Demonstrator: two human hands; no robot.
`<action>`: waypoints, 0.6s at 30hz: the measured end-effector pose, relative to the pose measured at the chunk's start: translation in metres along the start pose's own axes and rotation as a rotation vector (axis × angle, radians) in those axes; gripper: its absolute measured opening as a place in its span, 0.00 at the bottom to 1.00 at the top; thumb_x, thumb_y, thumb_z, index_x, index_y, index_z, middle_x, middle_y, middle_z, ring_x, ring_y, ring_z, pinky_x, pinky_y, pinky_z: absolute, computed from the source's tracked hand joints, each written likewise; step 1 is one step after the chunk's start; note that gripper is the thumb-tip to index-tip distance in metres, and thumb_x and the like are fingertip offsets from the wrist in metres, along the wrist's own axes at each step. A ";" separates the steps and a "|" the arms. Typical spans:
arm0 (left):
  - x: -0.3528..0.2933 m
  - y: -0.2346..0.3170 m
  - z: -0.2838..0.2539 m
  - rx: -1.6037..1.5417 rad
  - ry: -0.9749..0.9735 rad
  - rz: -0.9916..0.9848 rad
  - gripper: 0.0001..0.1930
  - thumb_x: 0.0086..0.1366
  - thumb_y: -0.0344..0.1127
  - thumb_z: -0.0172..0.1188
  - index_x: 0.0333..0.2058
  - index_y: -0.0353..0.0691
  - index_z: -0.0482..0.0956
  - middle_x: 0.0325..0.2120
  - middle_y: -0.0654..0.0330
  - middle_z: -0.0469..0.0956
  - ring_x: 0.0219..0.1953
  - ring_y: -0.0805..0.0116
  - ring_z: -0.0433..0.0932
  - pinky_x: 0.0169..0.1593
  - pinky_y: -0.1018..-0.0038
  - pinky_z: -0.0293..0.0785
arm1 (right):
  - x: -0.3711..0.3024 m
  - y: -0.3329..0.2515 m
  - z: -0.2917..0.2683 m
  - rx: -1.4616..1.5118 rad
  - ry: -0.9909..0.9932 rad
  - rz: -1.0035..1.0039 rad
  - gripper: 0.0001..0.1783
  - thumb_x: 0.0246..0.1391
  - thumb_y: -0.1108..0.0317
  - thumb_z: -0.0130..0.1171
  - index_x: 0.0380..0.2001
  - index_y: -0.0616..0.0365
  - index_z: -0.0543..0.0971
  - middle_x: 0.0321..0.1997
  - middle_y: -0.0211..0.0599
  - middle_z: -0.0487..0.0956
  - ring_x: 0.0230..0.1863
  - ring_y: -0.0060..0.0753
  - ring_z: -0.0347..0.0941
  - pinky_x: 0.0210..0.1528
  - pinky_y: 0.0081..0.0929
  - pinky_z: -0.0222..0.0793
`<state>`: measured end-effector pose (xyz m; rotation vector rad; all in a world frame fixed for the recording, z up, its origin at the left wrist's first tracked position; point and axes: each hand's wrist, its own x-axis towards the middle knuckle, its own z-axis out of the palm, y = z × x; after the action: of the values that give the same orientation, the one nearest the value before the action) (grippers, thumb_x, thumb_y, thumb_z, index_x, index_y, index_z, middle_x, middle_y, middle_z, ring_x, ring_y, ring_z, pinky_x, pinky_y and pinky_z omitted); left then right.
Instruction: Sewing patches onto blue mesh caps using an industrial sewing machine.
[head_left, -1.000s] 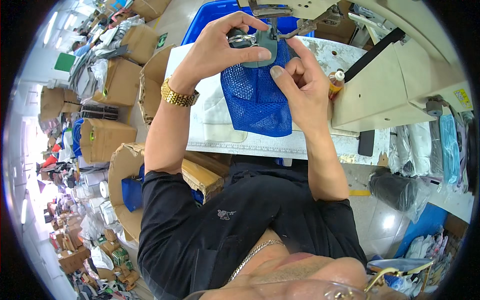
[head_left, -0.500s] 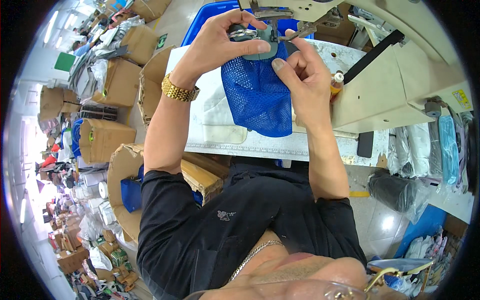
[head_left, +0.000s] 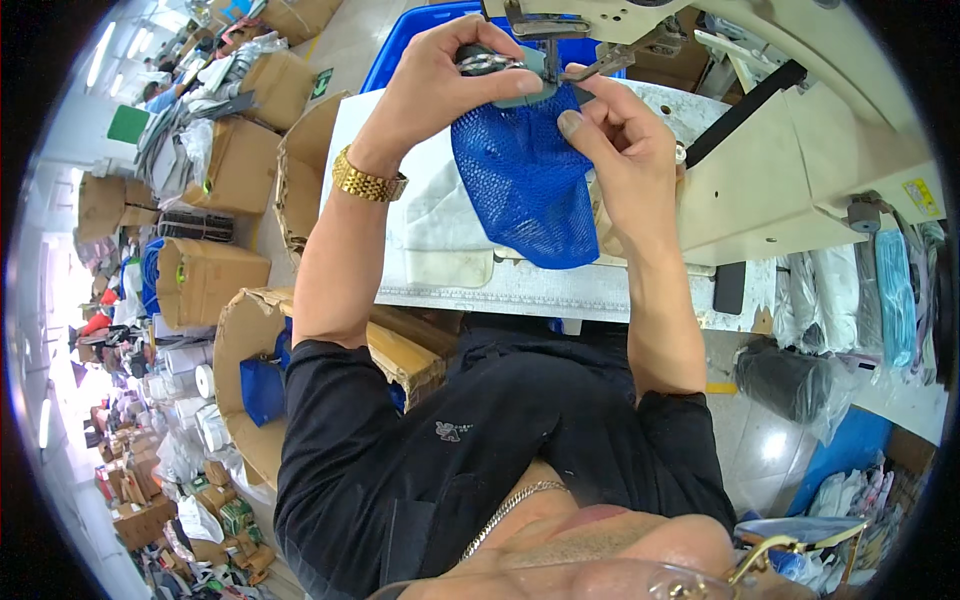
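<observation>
A blue mesh pouch [head_left: 525, 190] hangs from the needle area of a cream sewing machine [head_left: 760, 195], its lower end draping over the white table [head_left: 420, 285]. Its upper edge joins a grey-green fabric piece [head_left: 536, 97] under the presser foot [head_left: 550, 65]. My left hand [head_left: 445, 75] is closed on that piece, thumb on top, with a black-and-white cord [head_left: 487, 63] bunched beneath its fingers. On the other side, my right hand [head_left: 625, 135] pinches the mesh edge between thumb and index finger, close to the needle. The stitching itself is too small to see.
Behind the table stands a blue plastic bin [head_left: 405, 45]. Open cardboard boxes [head_left: 255, 400] crowd the left side. Wrapped material bundles [head_left: 800, 385] lie at the right, beside a dark rectangular object [head_left: 730, 288] on the table edge. A ruler strip runs along the table's front.
The mesh pouch has swung slightly right, and the grey-green piece has turned a little. My right hand has shifted slightly right and down, still pinching the mesh edge.
</observation>
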<state>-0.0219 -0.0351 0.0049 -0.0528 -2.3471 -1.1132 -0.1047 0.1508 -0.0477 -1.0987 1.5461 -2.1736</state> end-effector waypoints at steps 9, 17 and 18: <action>0.005 0.007 -0.012 -0.033 -0.128 -0.071 0.16 0.52 0.39 0.73 0.36 0.38 0.80 0.32 0.67 0.77 0.34 0.81 0.72 0.39 0.83 0.70 | 0.013 0.000 -0.009 -0.012 -0.034 0.003 0.12 0.51 0.74 0.62 0.41 0.58 0.80 0.20 0.16 0.68 0.22 0.08 0.58 0.23 0.12 0.51; -0.008 0.015 -0.004 0.199 0.006 0.051 0.17 0.51 0.43 0.73 0.31 0.39 0.76 0.28 0.67 0.75 0.31 0.78 0.72 0.37 0.82 0.70 | 0.017 -0.040 -0.032 -0.096 -0.058 0.241 0.15 0.56 0.58 0.60 0.39 0.58 0.79 0.22 0.23 0.74 0.23 0.12 0.68 0.25 0.13 0.62; -0.003 0.017 -0.007 0.261 -0.033 0.098 0.16 0.52 0.42 0.73 0.30 0.40 0.76 0.28 0.67 0.75 0.31 0.79 0.71 0.37 0.81 0.70 | 0.010 -0.049 -0.031 -0.116 -0.049 0.242 0.20 0.56 0.50 0.58 0.41 0.57 0.78 0.22 0.29 0.75 0.22 0.16 0.69 0.25 0.17 0.63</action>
<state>-0.0117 -0.0284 0.0188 -0.0906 -2.4709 -0.7591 -0.1227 0.1862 -0.0044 -0.9347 1.7035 -1.9068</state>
